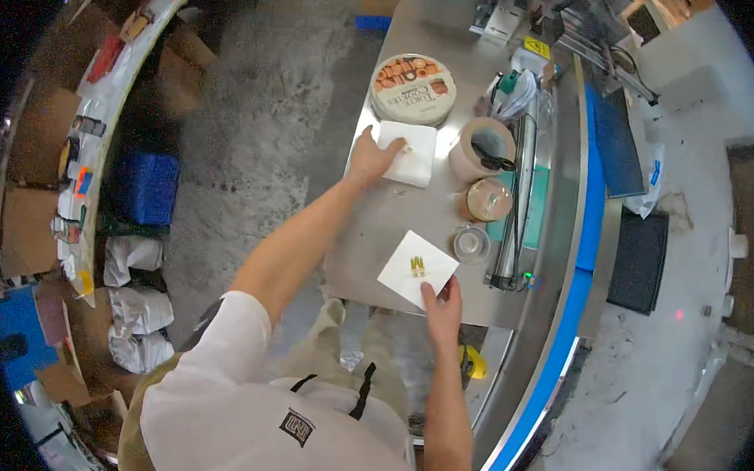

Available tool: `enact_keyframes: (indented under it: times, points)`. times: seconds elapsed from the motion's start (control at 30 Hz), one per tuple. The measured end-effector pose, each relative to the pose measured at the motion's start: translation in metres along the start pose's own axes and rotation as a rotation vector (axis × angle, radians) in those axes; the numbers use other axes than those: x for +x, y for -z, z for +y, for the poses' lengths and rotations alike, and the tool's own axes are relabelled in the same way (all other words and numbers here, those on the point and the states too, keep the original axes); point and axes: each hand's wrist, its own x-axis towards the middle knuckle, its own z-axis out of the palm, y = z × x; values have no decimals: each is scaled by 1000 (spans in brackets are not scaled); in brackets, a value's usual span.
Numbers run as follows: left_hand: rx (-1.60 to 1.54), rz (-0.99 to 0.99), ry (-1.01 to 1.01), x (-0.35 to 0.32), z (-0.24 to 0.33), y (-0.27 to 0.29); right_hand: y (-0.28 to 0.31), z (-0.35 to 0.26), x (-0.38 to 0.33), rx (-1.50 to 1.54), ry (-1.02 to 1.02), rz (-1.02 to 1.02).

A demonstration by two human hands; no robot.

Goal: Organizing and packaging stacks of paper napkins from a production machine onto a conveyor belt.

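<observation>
Head | left hand point(371, 156) flat on napkin stack point(408, 154) | right hand point(442, 304) pinching card point(416, 270)

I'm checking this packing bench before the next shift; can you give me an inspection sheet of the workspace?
Surface: grey metal table, scuffed, with a few small specks.
Job's things: white stack of napkins under the left hand; white card with a gold mark at the near edge.
Clutter: round tin, two tape rolls, small clear round lid.
Hands: left hand resting on the stack; right hand pinching the card's corner.
Cables: nothing seen clearly.
Surroundings: concrete floor, blue crate, white bags, blue-edged conveyor.
</observation>
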Motion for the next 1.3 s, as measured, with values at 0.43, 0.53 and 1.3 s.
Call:
enact_keyframes:
  times: [0.43,0.53,1.3]
  points:
    - [-41,-532,80,-179,-54,19,-4,16,-2,108,15,-3]
    - [9,-372,100,-184,-70,30,24,18,-42,176,-8,43]
    - [970,-1741,-826,-556,-119,34,-1,260,-612,337,-380,1013]
